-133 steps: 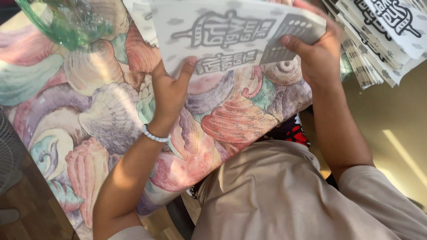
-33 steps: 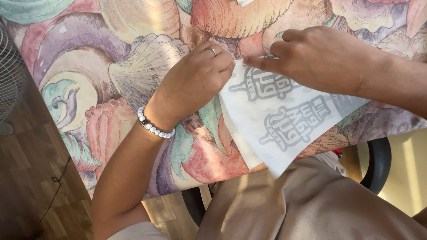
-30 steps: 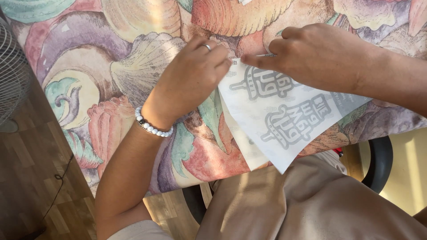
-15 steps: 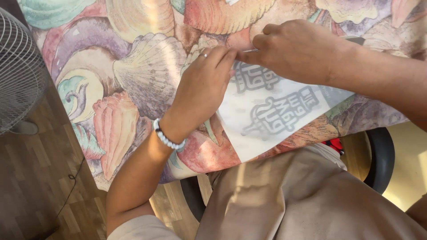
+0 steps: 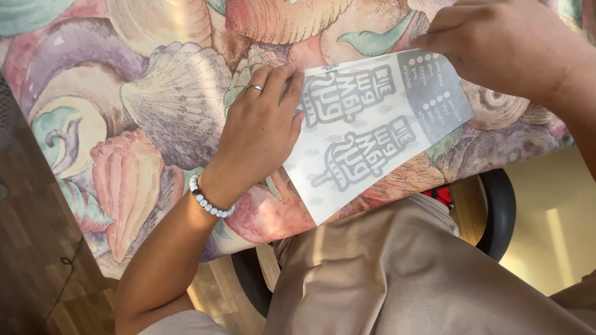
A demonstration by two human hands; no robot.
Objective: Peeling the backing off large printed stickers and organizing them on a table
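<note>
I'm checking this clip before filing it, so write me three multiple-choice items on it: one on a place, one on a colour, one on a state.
1. Where does the printed paper sheet lie?
A. On the shell-patterned tablecloth
B. On the wooden floor
C. On the person's lap

2. What colour are the trousers?
A. Black
B. Tan
C. Blue

3. How does the left hand meet the sheet?
A. It lifts the sheet clear of the table
B. It rests flat, fingers on the sheet's left edge
C. It is far from the sheet

Answers:
1 A, the sheet lies flat on the cloth, its lower corner over the table's edge.
2 B, the cloth over the knees is light tan.
3 B, the fingers press the edge, while the right hand rests at the sheet's top right corner.
</note>
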